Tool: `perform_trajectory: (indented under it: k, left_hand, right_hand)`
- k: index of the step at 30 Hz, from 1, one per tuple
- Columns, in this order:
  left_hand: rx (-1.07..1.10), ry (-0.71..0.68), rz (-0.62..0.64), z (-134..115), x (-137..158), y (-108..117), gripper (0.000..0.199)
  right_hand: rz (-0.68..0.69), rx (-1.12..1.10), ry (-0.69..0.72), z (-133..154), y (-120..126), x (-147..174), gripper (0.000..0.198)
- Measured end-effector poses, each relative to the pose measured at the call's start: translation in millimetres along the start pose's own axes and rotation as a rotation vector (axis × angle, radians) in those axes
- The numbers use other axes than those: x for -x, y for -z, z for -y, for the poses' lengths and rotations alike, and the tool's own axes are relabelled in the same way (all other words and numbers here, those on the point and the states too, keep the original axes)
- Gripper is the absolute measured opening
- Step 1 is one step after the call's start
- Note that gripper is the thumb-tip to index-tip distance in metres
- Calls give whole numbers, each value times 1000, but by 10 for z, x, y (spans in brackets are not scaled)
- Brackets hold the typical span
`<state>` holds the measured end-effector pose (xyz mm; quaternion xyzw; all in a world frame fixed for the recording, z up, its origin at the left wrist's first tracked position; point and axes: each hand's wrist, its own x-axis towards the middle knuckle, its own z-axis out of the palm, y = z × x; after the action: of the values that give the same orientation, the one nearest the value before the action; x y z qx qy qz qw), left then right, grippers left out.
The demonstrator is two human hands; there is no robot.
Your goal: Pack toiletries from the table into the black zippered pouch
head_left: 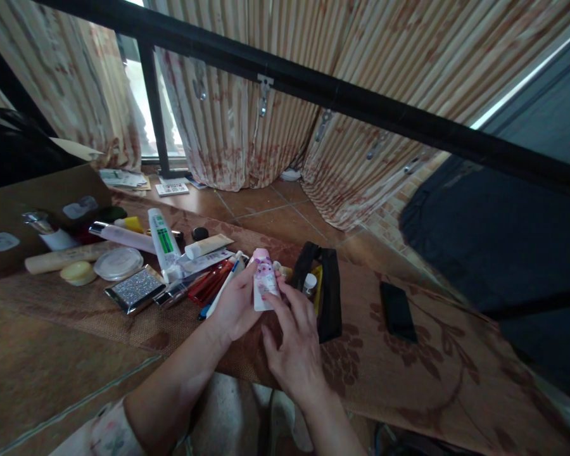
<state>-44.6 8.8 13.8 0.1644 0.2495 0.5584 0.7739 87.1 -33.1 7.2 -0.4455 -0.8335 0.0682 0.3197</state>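
Note:
A small pink and white squeeze tube [265, 285] with a printed cartoon is in my left hand [237, 304], its pink cap pointing away from me. My right hand [294, 342] comes in from the other side, fingertips against the tube's front and edge, thumb apart. Just right of the hands stands a black pouch [331, 297] with a white-capped bottle [310, 284] showing in its opening. Close by on the left lie a white and green tube [162, 240], a cream tube [209, 246], a red translucent item [211, 282] and a glittery compact [135, 289].
A brown patterned cloth [437, 373] covers the long surface. On its right lies a black phone [398, 311]. More cosmetics, including a round clear-lidded case [118, 263], sit before a cardboard box [42, 202]. A dark metal bar [313, 88] crosses in front of striped curtains [247, 139].

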Motion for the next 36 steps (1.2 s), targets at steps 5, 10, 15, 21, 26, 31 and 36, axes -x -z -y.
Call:
perform_trajectory:
  k: [5, 10, 15, 21, 26, 31, 36]
  left_hand:
    - [-103, 65, 94, 26, 87, -104, 46]
    - [-226, -35, 122, 79, 99, -127, 45]
    - [-242, -155, 194, 95, 56, -128, 46]
    - [-208, -200, 97, 122, 13, -108, 39]
    - [-443, -212, 95, 207, -18, -75, 34]
    - [-321, -253, 76, 244, -36, -109, 26]
    - [-346, -261, 74, 240, -41, -154, 32]
  right_hand:
    - [-90, -24, 37, -32, 37, 12, 32]
    - [-197, -114, 19, -30, 127, -3, 30]
    - [-391, -215, -266, -67, 175, -23, 25]
    - [-512, -372, -442, -244, 203, -41, 22]
    - [-595, -436, -459, -369, 284, -91, 23]
    - [-380, -397, -398, -400, 392, -110, 24]
    - [-375, -413, -392, -383, 456, -79, 27]
